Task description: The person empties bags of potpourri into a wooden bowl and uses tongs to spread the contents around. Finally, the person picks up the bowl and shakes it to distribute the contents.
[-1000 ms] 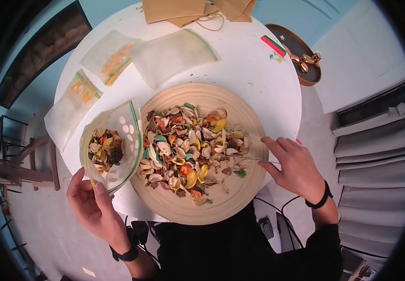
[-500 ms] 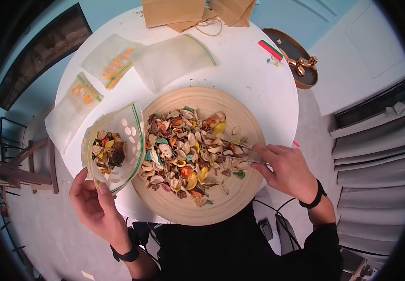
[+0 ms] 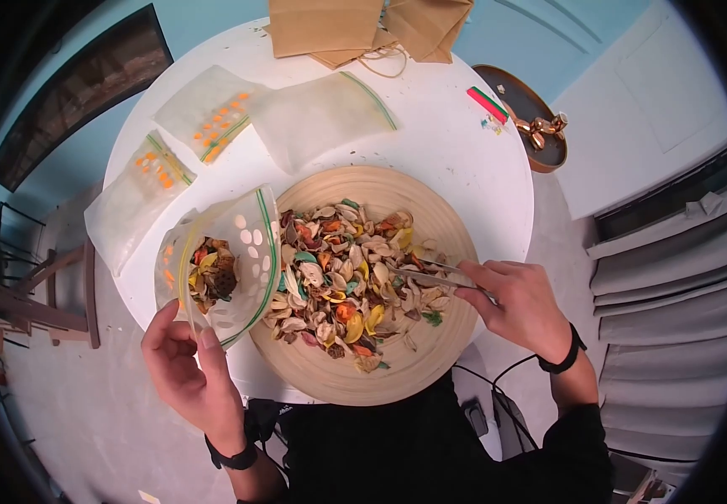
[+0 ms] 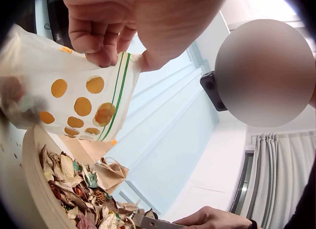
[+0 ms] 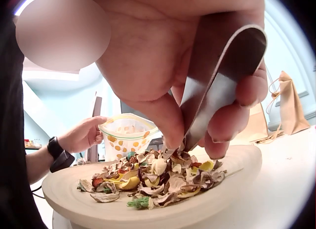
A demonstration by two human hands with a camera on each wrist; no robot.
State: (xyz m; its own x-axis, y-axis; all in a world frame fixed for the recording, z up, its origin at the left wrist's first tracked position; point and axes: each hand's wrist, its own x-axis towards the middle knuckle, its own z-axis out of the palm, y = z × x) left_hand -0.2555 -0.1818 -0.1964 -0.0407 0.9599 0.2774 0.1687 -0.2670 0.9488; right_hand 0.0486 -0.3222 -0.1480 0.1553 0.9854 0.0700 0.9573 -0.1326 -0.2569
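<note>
My left hand (image 3: 195,374) pinches the edge of a clear zip bag (image 3: 250,239), thumb on one side and fingers on the other. The bag stands with its mouth parted and has dried flower pieces (image 3: 214,273) inside. Metal tongs (image 5: 212,85) sit in my right hand (image 3: 527,311), thumb on one arm and fingers on the other. Their tips reach into the right side of a colourful potpourri heap (image 3: 338,281) of dried petals, pods and leaves. A round wooden plate (image 3: 330,391) bears the heap. Whether the tips hold a piece, I cannot tell.
Several flat zip bags (image 3: 325,122) with orange dots lie at the back left of the round white table (image 3: 498,202). Brown paper bags (image 3: 325,29) stand at its far edge. A red and green strip (image 3: 487,104) lies at the back right, near a dark round tray (image 3: 552,155).
The tongs have moved left into the heap, their arms now showing side by side. My left hand and the bag have shifted a little to the right in view.
</note>
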